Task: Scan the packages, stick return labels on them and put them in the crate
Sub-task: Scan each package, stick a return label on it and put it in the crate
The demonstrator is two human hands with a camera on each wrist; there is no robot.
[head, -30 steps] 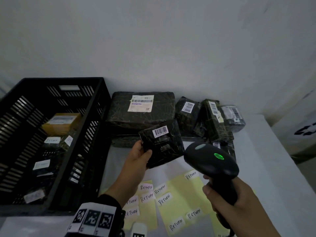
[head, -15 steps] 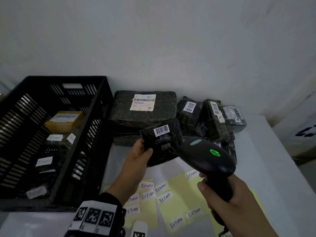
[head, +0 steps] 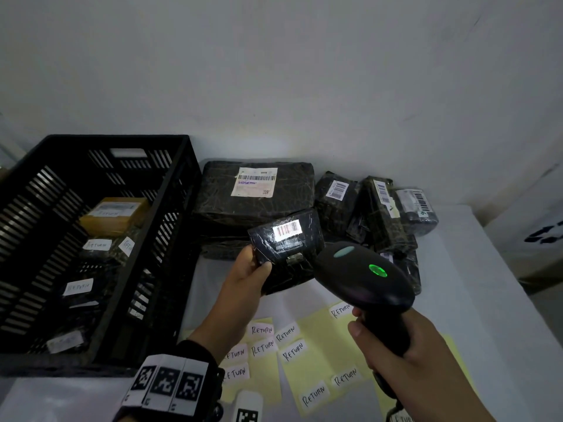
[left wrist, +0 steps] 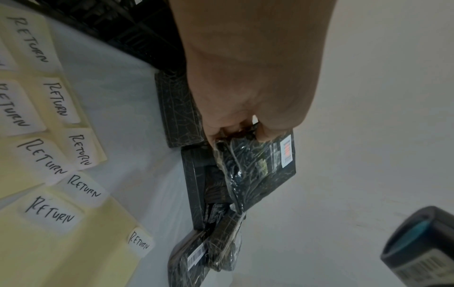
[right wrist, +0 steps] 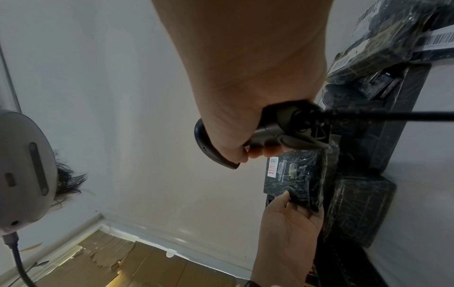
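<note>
We scan: left hand (head: 248, 274) pinches a package (head: 289, 248), right hand (head: 408, 354) grips the scanner (head: 362, 277); several labelled packages fill the crate (head: 170, 239) (six-odd remain).

Dim, flat light; red scan glare on barcode (head: 286, 230); wide-angle edge warping.

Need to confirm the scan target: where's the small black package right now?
In the head view the small black package is centre frame, gripped by the left hand above the table, in front of the barcode scanner.

Returns-packing station: crate (head: 170, 226), parcels (head: 256, 193), scanner (head: 362, 278)
</note>
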